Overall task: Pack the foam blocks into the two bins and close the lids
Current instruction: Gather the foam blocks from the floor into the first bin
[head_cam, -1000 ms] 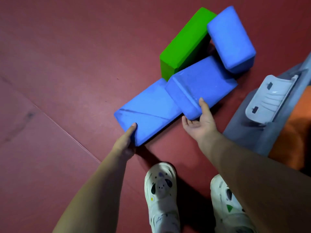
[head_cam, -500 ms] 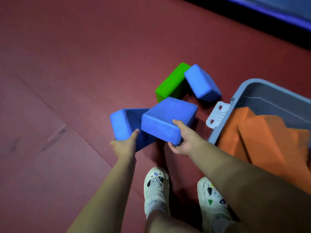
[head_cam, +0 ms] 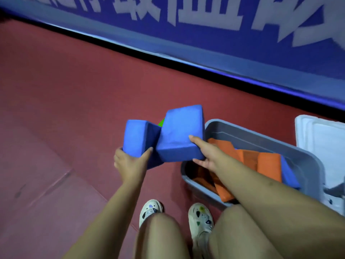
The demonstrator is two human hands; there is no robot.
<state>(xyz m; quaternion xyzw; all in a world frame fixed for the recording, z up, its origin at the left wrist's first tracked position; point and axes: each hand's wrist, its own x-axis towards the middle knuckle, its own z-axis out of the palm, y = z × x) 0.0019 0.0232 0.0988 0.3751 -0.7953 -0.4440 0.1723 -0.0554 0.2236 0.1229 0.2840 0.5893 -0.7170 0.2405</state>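
Head view: both hands, left [head_cam: 130, 163] and right [head_cam: 207, 154], each grip a matte blue rectangular foam block beside the grey plastic bin [head_cam: 306, 161].

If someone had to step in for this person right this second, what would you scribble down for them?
Left hand: grips a blue foam block, lifted off the floor.
Right hand: grips a second, larger-looking blue block, held beside the grey bin.
Grey bin: open, already holds several orange blocks and one blue block at its far end.
A white lid lies beyond the bin.
A sliver of green block shows behind the held blocks, not packed.
Left: drop both blue blocks in, fetch the green one, close lids. A second bin is not clearly in view.
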